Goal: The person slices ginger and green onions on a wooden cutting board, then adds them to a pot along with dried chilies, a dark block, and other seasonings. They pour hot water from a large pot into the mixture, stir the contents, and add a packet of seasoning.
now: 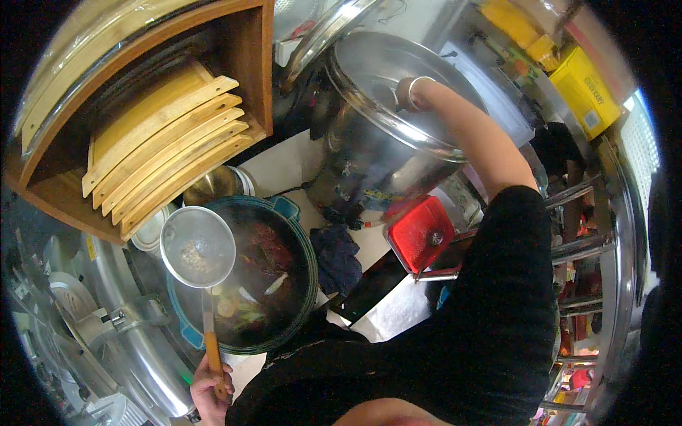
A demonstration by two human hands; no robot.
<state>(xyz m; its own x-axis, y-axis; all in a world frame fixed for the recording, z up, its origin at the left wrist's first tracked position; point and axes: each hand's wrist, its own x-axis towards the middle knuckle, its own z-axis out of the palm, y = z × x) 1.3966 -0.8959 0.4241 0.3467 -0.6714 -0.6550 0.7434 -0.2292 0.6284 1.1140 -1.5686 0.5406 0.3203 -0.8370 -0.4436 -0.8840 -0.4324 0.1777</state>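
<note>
In my left hand (211, 384) is the wooden handle of a round fine-mesh strainer (200, 242). Pale bits lie in the mesh. The strainer hangs over the left side of a wide pot or tub with teal handles (288, 207); dark broth (266, 306) in it holds reddish-brown pieces, pale slices and some greens. My right arm stretches across the rim of a tall stainless-steel stockpot (394, 136), with my right hand (411, 95) inside its mouth. The fingers are mostly hidden, and whatever they may hold is unclear. Steam blurs the pot's inside.
Wooden trays (168, 144) are stacked in a wooden shelf (253, 69) at upper left. A red plastic basket (421, 234) and a dark cloth (335, 258) lie between the pots and my body. A metal cylinder (154, 367) stands at left, a yellow box (585, 93) at upper right.
</note>
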